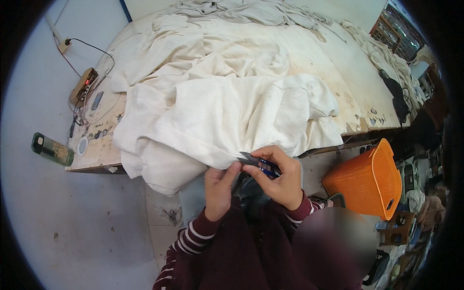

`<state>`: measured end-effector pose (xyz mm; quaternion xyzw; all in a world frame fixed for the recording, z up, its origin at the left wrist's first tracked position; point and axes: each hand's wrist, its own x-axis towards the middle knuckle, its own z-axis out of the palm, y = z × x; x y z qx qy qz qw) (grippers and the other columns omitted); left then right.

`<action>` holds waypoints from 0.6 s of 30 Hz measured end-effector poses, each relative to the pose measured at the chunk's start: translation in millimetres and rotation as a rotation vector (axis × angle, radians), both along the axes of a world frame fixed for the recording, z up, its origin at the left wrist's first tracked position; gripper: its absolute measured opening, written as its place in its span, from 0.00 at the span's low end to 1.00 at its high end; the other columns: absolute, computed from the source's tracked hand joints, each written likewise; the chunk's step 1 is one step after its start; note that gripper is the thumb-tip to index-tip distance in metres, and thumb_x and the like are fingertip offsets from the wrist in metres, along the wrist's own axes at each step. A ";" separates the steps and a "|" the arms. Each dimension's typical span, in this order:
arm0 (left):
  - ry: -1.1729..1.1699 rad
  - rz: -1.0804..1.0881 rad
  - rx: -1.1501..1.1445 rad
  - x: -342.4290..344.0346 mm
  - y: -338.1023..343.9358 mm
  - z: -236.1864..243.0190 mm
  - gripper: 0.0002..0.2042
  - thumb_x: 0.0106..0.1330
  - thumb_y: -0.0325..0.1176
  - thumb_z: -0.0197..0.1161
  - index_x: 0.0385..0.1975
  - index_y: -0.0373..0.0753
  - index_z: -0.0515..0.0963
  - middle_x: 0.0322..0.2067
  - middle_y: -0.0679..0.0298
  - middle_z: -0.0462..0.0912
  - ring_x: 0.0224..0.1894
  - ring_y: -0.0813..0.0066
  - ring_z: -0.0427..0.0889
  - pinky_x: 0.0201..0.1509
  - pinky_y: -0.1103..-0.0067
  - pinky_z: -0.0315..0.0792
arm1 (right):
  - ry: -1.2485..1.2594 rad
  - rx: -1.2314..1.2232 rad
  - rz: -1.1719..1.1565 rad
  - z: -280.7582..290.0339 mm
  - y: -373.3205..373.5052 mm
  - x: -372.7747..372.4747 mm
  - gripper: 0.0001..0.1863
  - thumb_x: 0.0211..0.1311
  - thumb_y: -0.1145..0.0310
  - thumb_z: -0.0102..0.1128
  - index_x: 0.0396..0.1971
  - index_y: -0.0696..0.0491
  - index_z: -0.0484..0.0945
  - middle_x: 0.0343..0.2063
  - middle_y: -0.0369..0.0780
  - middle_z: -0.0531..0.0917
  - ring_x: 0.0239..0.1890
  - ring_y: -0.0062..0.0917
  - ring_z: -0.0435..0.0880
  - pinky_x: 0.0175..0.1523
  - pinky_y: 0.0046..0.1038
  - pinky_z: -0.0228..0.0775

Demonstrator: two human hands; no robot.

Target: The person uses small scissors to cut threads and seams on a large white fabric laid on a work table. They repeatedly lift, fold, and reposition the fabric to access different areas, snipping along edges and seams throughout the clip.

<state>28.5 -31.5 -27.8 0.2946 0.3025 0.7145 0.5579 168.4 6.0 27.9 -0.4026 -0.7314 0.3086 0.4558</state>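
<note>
The right hand grips snips, handles partly covered; at their eight o'clock, the left hand pinches cloth, some fingers hidden.

We see matt, creased cream cloth near us, metal snips, a plastic basket right, a worn wooden tabletop.

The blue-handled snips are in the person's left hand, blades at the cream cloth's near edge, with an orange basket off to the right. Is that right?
Wrong hand: the head view shows the blue-handled snips in the right hand. The cream cloth and orange basket are as you say.
</note>
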 end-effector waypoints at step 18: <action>0.248 0.116 0.066 0.7 -1.5 -4.8 0.10 0.70 0.25 0.56 0.47 0.29 0.77 0.43 0.61 0.82 0.46 0.78 0.79 0.52 0.81 0.72 | -0.061 -0.026 0.048 12.2 1.7 -1.3 0.13 0.51 0.71 0.71 0.36 0.58 0.80 0.28 0.40 0.85 0.31 0.20 0.85 0.37 0.20 0.74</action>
